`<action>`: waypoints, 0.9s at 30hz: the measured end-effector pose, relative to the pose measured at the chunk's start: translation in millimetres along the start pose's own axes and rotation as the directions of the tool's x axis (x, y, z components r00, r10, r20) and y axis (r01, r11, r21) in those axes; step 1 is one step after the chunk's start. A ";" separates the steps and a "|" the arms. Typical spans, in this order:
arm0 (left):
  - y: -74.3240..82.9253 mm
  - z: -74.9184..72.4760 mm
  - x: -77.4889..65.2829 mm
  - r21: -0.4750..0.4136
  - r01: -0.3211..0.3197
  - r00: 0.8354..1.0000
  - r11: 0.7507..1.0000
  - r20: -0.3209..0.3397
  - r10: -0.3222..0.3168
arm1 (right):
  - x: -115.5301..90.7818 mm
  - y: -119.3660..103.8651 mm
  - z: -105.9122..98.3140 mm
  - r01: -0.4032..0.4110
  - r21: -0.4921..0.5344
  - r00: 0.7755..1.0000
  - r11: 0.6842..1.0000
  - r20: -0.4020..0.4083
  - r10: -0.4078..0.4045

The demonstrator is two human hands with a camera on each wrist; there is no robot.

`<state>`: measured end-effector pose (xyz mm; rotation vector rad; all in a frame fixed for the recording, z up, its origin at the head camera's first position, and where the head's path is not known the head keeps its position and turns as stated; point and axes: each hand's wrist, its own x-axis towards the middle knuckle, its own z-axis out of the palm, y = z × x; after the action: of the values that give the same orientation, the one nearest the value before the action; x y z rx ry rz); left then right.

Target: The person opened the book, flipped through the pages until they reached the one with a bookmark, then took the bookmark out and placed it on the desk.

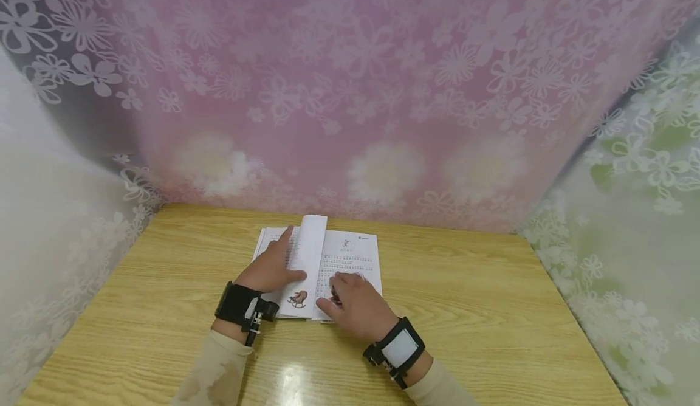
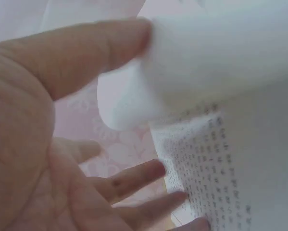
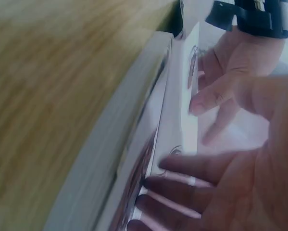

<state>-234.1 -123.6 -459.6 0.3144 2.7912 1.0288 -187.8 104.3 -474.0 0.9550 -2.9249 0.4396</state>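
An open book with printed text and small pictures lies on the table. One page stands up and bends over toward the left side. My left hand is spread over the left page, its thumb against the bent page. In the left wrist view, the thumb tip meets the edge of that curled page, while the straight fingers reach to the text page below. My right hand rests on the lower part of the right page, partly covering a picture. Its fingers lie extended over the paper in the right wrist view.
The wood-grain table extends around the book on both sides. A pink flowered curtain hangs behind the table's far edge. Pale flowered sheets flank it left and right. Black straps with small cameras sit on both wrists.
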 end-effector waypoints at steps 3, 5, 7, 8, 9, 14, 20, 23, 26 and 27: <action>-1.0 -6.4 -1.5 0.000 -0.068 0.998 0.998 0.011 0.068 | -2.6 -3.7 1.7 0.057 -0.036 0.997 0.998 0.056 -0.055; 0.1 -10.1 -3.3 0.005 -0.122 0.992 0.993 0.029 0.122 | -4.8 -8.4 1.0 0.099 -0.023 0.992 0.995 0.076 -0.097; 1.3 -13.0 -5.2 -0.001 -0.151 0.987 0.988 0.051 0.151 | -6.6 -13.8 0.0 0.155 -0.007 0.984 0.988 0.085 -0.154; 1.7 -14.4 -6.0 -0.008 -0.158 0.986 0.987 0.059 0.158 | -7.2 -16.3 0.3 0.189 -0.008 0.979 0.982 0.086 -0.187; 2.1 -15.7 -6.8 -0.024 -0.155 0.985 0.988 0.067 0.156 | -7.6 -18.7 0.8 0.221 -0.010 0.971 0.975 0.092 -0.219; -0.7 -23.7 -9.4 0.005 -0.086 0.996 0.996 0.037 0.086 | -9.5 -27.7 6.6 0.308 -0.024 0.937 0.951 0.179 -0.299; -5.7 -35.4 -16.5 0.117 -0.043 0.997 0.992 -0.061 0.050 | -10.7 -29.4 11.7 0.293 -0.048 0.938 0.955 0.208 -0.277; 4.0 -38.7 -20.7 0.136 -0.075 0.988 0.988 -0.125 0.093 | -11.2 -29.7 12.9 0.297 -0.060 0.940 0.953 0.196 -0.281; 19.6 -39.5 -24.7 0.168 -0.148 0.972 0.975 -0.158 0.175 | -11.3 -29.3 15.0 0.305 -0.066 0.939 0.950 0.186 -0.289; 24.3 -39.5 -26.0 0.168 -0.182 0.966 0.969 -0.154 0.208 | -11.2 -29.0 15.9 0.309 -0.070 0.939 0.948 0.183 -0.292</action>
<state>-213.7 -136.5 -412.2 0.5571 3.0519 0.9206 -160.9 83.9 -483.2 1.4618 -2.8346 0.2059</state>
